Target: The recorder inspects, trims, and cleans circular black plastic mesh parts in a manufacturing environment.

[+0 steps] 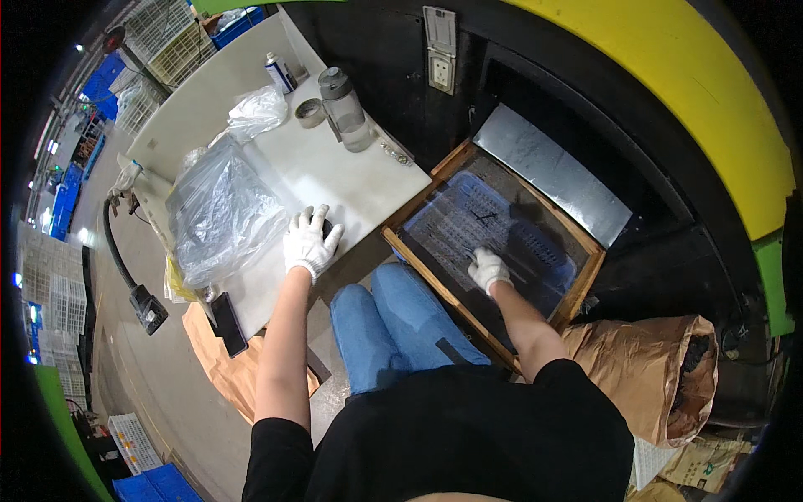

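Wearing white gloves (304, 253) | left hand (310, 239) on smooth tabletop (372, 186) | right hand (488, 270) over wooden frame (439, 287) | grips unclear

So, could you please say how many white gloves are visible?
2: one on the left hand, at the white table; one on the right hand, within the wooden frame.

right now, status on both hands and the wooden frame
Left hand at edge of white table, grip unclear. Right hand within wooden frame, grip unclear. Clear plastic bag beside left hand.
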### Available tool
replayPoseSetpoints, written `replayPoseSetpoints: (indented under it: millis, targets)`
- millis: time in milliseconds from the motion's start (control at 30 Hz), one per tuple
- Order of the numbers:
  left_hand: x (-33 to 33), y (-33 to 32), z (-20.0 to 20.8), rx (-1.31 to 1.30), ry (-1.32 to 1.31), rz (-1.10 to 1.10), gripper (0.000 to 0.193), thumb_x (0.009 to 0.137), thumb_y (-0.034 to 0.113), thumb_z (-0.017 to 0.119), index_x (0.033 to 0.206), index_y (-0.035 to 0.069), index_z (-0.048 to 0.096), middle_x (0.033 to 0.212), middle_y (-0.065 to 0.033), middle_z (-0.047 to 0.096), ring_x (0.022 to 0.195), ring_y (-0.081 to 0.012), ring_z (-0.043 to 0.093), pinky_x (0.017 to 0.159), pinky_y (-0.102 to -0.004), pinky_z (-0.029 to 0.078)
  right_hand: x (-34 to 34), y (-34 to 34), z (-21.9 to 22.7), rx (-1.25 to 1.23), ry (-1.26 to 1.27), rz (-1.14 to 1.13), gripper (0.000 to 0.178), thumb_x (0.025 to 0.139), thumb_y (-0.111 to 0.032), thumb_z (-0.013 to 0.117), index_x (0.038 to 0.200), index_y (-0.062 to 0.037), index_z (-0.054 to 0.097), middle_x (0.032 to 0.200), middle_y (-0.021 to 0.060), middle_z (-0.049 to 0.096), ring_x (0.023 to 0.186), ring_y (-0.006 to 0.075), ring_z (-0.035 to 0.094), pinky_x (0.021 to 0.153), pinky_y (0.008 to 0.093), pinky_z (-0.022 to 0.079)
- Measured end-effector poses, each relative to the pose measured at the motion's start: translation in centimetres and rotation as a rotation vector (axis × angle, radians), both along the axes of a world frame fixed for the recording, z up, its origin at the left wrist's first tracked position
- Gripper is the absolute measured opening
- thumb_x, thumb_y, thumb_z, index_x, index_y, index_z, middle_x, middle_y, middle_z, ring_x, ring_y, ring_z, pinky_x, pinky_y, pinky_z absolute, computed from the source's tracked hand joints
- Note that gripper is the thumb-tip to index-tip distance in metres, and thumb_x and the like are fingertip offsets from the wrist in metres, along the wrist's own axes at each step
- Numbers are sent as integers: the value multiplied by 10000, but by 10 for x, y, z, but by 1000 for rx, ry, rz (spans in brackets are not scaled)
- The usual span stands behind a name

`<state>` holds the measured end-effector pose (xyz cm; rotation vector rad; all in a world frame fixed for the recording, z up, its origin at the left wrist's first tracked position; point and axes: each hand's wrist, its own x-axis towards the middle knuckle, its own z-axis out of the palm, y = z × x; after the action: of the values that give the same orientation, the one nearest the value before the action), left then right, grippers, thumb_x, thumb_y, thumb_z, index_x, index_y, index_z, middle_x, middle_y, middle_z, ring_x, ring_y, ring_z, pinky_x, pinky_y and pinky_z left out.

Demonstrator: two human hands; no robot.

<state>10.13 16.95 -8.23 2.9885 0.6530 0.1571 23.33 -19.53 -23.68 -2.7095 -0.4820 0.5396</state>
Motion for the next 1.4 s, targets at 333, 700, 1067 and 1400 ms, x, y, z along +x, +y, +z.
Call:
replayPoseSetpoints:
  millis: [333, 700, 1067, 1400]
  targets:
    - [2, -3, -3, 64, -51, 41, 481, 914, 442, 488, 1331, 204, 489, 1340, -130, 509, 1262, -343, 445, 1005, -478, 387, 108, 31, 21, -148, 188, -185, 588, 855, -154, 585, 1420, -184, 425, 1358, 190, 529, 1252, 350, 514, 1049, 414, 413]
    - [2, -3, -7, 79, -64, 43, 502, 896, 467, 519, 1327, 211, 501, 1345, -115, 513, 1281, -328, 430, 990, -482, 404, 41, 27, 23, -439, 229, 270, 556, 855, -407, 651, 1263, -55, 515, 1274, 180, 588, 1195, 324, 559, 988, 422, 464]
    - [1, -5, -5, 74, -65, 44, 474, 905, 452, 507, 1309, 203, 509, 1331, -116, 521, 1264, -338, 445, 997, -484, 396, 30, 7, 6, -57, 106, -159, 417, 932, -344, 521, 1180, -9, 512, 1152, 265, 616, 1107, 424, 579, 933, 496, 475]
    - [1, -2, -9, 111, -93, 35, 476, 889, 457, 529, 1290, 201, 520, 1311, -119, 531, 1248, -333, 459, 983, -474, 405, 58, 43, -18, -293, 232, -392, 448, 941, -381, 497, 1214, -34, 574, 1290, 204, 582, 1184, 340, 579, 972, 467, 472]
